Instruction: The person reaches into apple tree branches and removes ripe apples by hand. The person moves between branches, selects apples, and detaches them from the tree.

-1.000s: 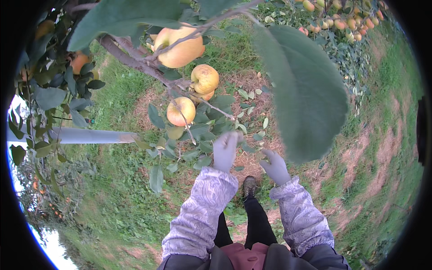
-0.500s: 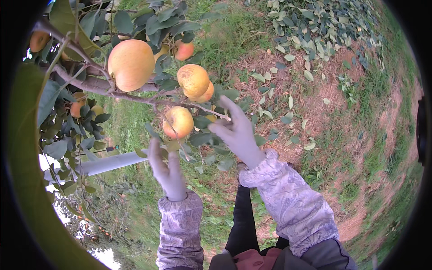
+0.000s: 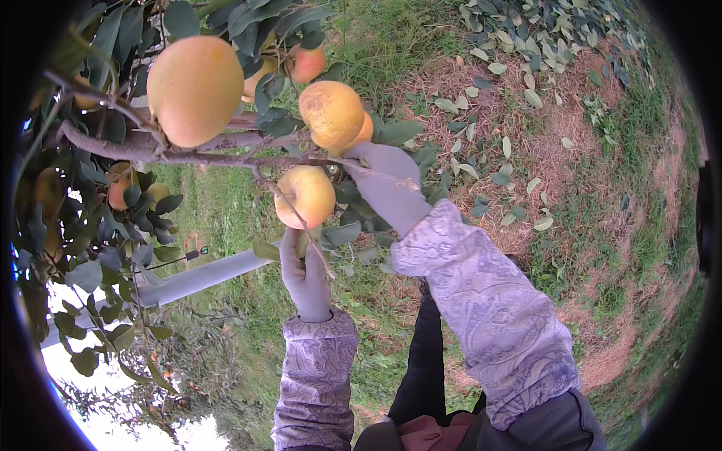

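A round yellow-orange apple (image 3: 304,197) hangs below a bare branch (image 3: 218,158). My left hand (image 3: 304,282), in a pale grey glove, reaches up from beneath it. Its fingers are apart, the tips at the apple's underside, with a green leaf and a thin twig by them. My gloved right hand (image 3: 387,184) is bent at the branch's end, beside a russet-marked yellow apple (image 3: 331,114) and an orange apple (image 3: 362,129) partly behind it. The right fingers are curled and their tips hidden, so what they hold cannot be made out. A twig crosses in front of that hand.
A large yellow-pink apple (image 3: 195,90) hangs at the upper left, with a redder apple (image 3: 306,63) farther back. A pale grey pole (image 3: 203,276) slants in from the left. Cut leaves (image 3: 553,49) lie on grass and dry straw at the upper right.
My left hand has risen to the underside of the hanging apple. My right hand has gone from outstretched fingers to a curled shape at the branch end. The view has shifted slightly.
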Demonstrator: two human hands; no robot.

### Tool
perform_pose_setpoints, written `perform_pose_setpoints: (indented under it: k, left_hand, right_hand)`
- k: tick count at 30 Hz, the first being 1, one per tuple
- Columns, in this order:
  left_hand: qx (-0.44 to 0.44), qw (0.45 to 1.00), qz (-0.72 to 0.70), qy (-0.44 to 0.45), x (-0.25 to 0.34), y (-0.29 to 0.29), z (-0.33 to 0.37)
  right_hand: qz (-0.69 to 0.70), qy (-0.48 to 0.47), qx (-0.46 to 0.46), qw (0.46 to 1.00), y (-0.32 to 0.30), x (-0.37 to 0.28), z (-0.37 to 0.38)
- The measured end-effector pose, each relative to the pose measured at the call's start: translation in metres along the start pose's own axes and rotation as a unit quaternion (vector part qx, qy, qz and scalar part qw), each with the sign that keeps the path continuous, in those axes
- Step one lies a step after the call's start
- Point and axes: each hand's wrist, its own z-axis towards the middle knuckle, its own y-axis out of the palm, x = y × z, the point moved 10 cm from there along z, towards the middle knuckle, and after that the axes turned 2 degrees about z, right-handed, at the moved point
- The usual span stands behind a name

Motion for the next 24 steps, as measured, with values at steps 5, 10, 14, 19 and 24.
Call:
perform_pose_setpoints:
  k: [5, 10, 14, 19, 24]
  left_hand:
    - [0.043, 0.966, 0.155, 0.202, 0.042, 0.013, -0.007]
    - [0.084, 0.984, 0.075, 0.137, -0.001, 0.020, -0.025]
    - [0.101, 0.976, -0.190, -0.039, -0.026, 0.027, -0.028]
    - [-0.020, 0.941, 0.309, 0.137, -0.001, 0.029, -0.001]
    - [-0.159, 0.978, 0.064, 0.117, -0.001, 0.028, 0.028]
  right_hand:
    - [0.141, -0.073, 0.017, 0.987, -0.034, -0.004, -0.058]
    - [0.167, -0.041, -0.057, 0.983, -0.007, -0.014, -0.074]
    - [0.155, -0.038, -0.081, 0.984, 0.010, -0.015, -0.084]
    - [0.355, 0.144, -0.113, 0.917, 0.037, -0.009, -0.105]
    - [0.362, 0.278, -0.254, 0.853, 0.100, 0.021, -0.157]
